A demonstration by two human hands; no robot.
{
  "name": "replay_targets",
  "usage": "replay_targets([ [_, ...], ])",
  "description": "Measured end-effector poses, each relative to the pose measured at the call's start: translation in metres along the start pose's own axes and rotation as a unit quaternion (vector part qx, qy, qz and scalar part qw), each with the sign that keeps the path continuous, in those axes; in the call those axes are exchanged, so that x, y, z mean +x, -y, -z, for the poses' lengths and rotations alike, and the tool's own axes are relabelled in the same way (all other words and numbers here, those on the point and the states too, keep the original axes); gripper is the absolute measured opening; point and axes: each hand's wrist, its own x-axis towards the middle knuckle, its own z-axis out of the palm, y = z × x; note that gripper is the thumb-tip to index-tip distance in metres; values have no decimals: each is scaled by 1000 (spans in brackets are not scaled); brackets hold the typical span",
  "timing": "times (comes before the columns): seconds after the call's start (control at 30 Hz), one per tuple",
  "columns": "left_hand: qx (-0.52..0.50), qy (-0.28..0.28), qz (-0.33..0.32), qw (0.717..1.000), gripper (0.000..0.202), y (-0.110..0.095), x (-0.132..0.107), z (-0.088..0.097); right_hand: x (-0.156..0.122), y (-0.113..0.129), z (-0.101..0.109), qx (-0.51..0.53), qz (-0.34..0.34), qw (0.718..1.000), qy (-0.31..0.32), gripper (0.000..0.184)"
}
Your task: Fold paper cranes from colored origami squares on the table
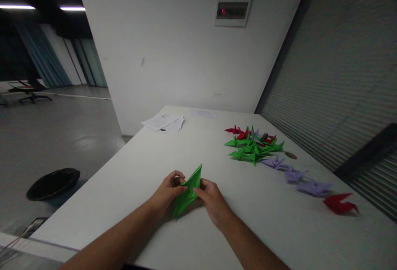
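A green folded paper point(187, 195), long and pointed at the top with a split lower end, is held between my two hands just over the white table point(130, 195). On its left edge my left hand point(170, 190) pinches it, the thumb lying on the front face. My right hand point(211, 197) grips the opposite edge, its thumb also on the front and its other fingers curled behind. The fingers behind the paper are partly hidden.
Several green, red and purple paper cranes point(254, 148) lie heaped at the right. More purple cranes point(314, 188) and a red crane point(340, 204) trail toward the near right. Printed sheets point(164, 122) rest at the far left. A black-lined bin point(54, 185) stands on the floor.
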Motion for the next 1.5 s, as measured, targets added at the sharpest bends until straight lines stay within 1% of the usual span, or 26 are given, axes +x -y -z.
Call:
replay_targets([
  [0.1, -5, -6, -20, 1000, 41, -2, 0, 0, 1, -3, 0, -13, 0, 1000, 13, 32],
  [0.2, 10, -9, -42, 999, 36, -2, 0, 1, 0, -3, 0, -22, -9, 999, 22, 34],
  [0.27, 19, -19, -53, 998, 33, -1, 2, 2, -1, -2, -1, -29, -21, 999, 28, 33],
  [0.37, 23, -41, -55, 997, 33, 2, 5, 5, -2, -2, -1, -40, -28, 998, 34, 32],
  [0.43, 23, -43, -53, 997, 34, 3, 6, 6, -1, -2, 0, -45, -20, 999, 22, 33],
  [0.53, 10, -18, -36, 999, 36, 6, 5, 5, 0, -1, 1, -59, -3, 998, 1, 38],
  [0.6, 5, 4, -12, 1000, 38, 8, 4, 3, 0, 1, 2, -78, 1, 997, 8, 38],
  [0.7, 21, 14, 15, 1000, 30, 9, 2, 2, -1, 2, 2, -108, -12, 993, 39, 34],
  [0.77, 34, -1, 17, 999, 27, 9, 2, 3, -3, 2, 2, -118, -28, 991, 54, 32],
  [0.87, 48, -30, 0, 998, 31, 9, 3, 6, -5, 0, 2, -129, -48, 988, 62, 31],
  [1.0, 58, -51, -14, 997, 35, 8, 4, 10, -6, -2, 2, -154, -47, 985, 62, 34],
  [1.1, 69, -50, -21, 996, 33, 6, 4, 9, -4, -2, 2, -172, -9, 984, 45, 37],
  [1.2, 74, -22, -17, 997, 32, 4, 3, 7, 1, -3, 5, -191, 37, 981, 0, 37],
  [1.3, 95, -2, -15, 995, 33, 5, 4, 7, 5, -5, 9, -187, 59, 979, -46, 36],
  [1.5, 134, -41, -53, 989, 37, 8, 10, 12, 6, -3, 11, -204, 83, 972, -80, 37],
])
